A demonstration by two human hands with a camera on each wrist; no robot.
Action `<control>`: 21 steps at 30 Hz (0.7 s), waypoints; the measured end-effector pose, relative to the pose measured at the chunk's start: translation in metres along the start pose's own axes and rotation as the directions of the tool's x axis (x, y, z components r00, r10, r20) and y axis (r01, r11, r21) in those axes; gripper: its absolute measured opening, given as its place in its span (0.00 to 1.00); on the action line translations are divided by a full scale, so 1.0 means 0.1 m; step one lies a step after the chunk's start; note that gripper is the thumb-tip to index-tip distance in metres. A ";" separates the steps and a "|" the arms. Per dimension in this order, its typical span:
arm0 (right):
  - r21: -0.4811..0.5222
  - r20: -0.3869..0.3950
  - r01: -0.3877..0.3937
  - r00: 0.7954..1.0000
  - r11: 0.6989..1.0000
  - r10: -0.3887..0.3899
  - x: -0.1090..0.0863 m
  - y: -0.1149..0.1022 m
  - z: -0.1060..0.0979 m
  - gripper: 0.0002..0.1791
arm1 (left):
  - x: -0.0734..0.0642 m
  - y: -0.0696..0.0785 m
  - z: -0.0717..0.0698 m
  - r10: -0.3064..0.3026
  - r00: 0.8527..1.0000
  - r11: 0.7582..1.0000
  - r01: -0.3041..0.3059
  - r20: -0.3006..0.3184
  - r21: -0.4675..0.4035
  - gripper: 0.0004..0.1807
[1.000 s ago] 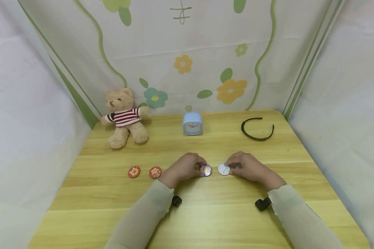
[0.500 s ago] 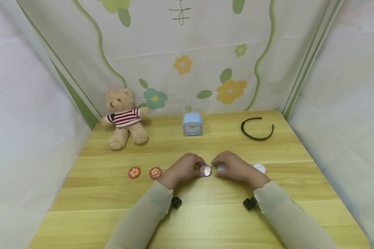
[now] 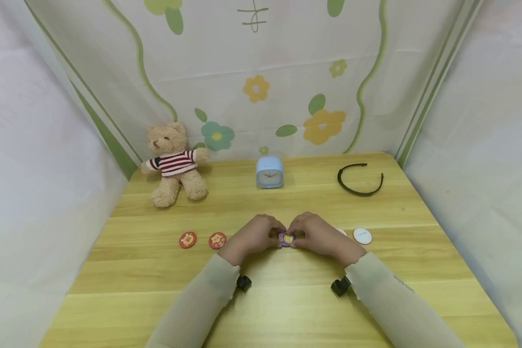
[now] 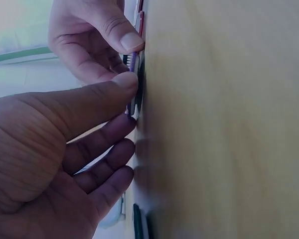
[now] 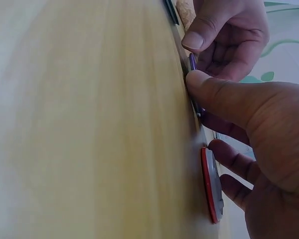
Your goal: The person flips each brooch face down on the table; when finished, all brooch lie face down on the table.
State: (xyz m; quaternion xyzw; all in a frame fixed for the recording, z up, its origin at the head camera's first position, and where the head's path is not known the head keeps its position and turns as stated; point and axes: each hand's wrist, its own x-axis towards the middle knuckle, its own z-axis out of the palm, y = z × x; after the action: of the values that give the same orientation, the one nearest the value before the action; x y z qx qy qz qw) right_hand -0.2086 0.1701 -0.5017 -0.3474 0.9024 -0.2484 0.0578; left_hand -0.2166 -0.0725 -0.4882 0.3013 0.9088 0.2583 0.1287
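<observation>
Here are both hands, close together at the middle of the worktop (image 3: 287, 309), and between them sits the purple badge (image 3: 287, 239), its printed face up. The left hand (image 3: 256, 235) pinches it with thumb and finger at one edge; the right hand (image 3: 319, 235) has thumb and finger clamped on the opposite edge. Whether the badge touches the wood, I cannot tell. Just beside the right hand's lower fingers lies a red-rimmed badge (image 5: 212, 186), mostly hidden from the head view, and further right, a white-faced badge (image 3: 362, 236). Over on the left, two red badges (image 3: 217, 240) lie near each other, pictures up. Along the back: a teddy bear (image 3: 178, 164) in a striped top, a blue clock (image 3: 269, 173) and a black headband (image 3: 360, 194).
</observation>
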 end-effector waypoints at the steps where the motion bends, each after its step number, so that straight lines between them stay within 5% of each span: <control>1: -0.001 0.000 0.005 1.000 1.000 -0.005 0.00 0.00 0.00 0.14 | -0.01 0.00 -0.01 0.003 1.000 1.000 -0.003 0.003 -0.001 0.15; 10: 0.029 -0.053 0.039 0.998 0.999 -0.038 -0.05 0.06 0.00 0.10 | -0.07 0.01 -0.05 0.046 0.999 0.999 -0.046 0.004 0.004 0.08; 21: 0.168 -0.141 -0.130 0.978 0.977 0.154 -0.06 0.04 -0.02 0.06 | -0.08 0.08 -0.07 0.050 0.994 0.998 -0.047 -0.098 0.029 0.10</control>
State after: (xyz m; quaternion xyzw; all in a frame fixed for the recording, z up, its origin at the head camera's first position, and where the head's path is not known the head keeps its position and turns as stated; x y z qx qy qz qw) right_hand -0.2073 0.1771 -0.5027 -0.2561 0.9042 -0.3400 0.0335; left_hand -0.2098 -0.0749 -0.4772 0.3118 0.9098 0.2640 0.0732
